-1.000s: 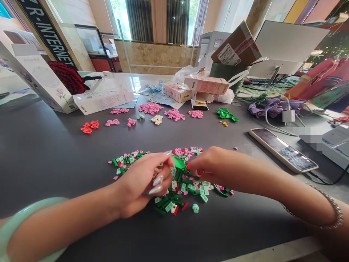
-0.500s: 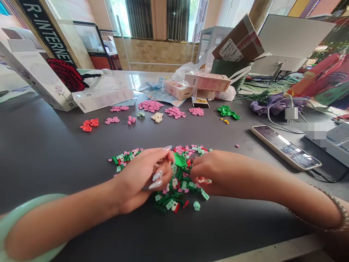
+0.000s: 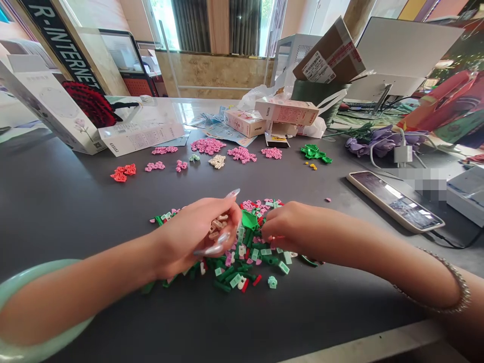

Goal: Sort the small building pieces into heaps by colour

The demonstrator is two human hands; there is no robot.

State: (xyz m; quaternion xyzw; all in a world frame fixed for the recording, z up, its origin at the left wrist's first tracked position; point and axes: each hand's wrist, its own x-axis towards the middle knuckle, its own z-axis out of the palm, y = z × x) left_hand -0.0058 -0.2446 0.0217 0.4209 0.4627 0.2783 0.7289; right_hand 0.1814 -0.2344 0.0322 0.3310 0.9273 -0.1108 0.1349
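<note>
Cupped in my left hand (image 3: 196, 232) are several small beige pieces (image 3: 218, 227), its fingers curled round them. My right hand (image 3: 287, 227) reaches into the right side of a mixed pile (image 3: 245, 254) of green, pink, white, pale green and red pieces. Its fingers are bent together, and a bit of red shows by the fingertips; what they hold is hidden. Between the hands a bright green cupped piece (image 3: 249, 220) lies on the pile. A pale green piece (image 3: 272, 282) sits apart at the pile's front edge.
Sorted clusters stand behind the pile: red (image 3: 123, 172), pink (image 3: 207, 146), beige (image 3: 217, 161) and green (image 3: 316, 154). A phone (image 3: 395, 201) with a cable lies at the right. Boxes (image 3: 287, 112), purple flowers (image 3: 372, 141) and a white box (image 3: 49, 101) are further back.
My left hand has opened slightly and turned, showing more of the beige pieces. My right hand has shifted slightly left and up over the pile.
</note>
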